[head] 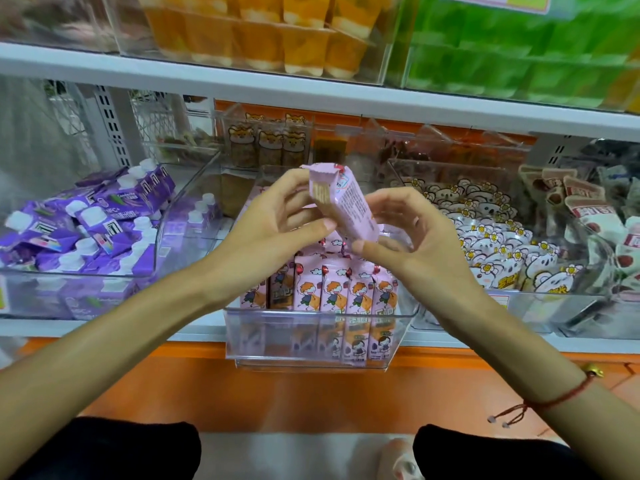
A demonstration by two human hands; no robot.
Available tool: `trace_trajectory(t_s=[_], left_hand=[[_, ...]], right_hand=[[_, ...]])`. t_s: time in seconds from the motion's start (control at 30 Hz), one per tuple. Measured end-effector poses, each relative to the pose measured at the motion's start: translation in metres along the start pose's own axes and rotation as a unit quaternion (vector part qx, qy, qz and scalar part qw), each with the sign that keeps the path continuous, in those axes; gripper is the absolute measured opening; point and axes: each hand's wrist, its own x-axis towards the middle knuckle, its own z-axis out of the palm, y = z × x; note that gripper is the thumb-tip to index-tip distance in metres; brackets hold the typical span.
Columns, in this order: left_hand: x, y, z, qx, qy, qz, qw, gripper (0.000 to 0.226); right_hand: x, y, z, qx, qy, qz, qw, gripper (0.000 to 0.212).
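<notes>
A pink snack packet (pixel 349 202) is held up, tilted, in front of a shop shelf. My left hand (pixel 277 220) grips it, thumb across its lower side and fingers behind its upper end. My right hand (pixel 405 233) touches the packet's lower right end with thumb and curled fingers. Directly below stands a clear plastic bin (pixel 311 341), pulled partly out over the shelf edge. It holds rows of the same pink packets (pixel 346 289), upright, with a cartoon figure on each.
Left of the pink bin, a clear bin holds purple cartons (pixel 86 230) with white caps. To the right are bear-shaped packets (pixel 491 237) and red-and-white packets (pixel 595 216). The upper shelf (pixel 311 88) carries orange cups (pixel 263 32) and green packs (pixel 519 46). My dark-clad knees are at the bottom.
</notes>
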Motion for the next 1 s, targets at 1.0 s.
trace_trajectory(t_s=[1.0], left_hand=[[0.002, 0.012, 0.007, 0.061, 0.113, 0.073, 0.989, 0.03]], right_hand=[[0.002, -0.009, -0.012, -0.115, -0.002, 0.002, 0.993, 0.047]])
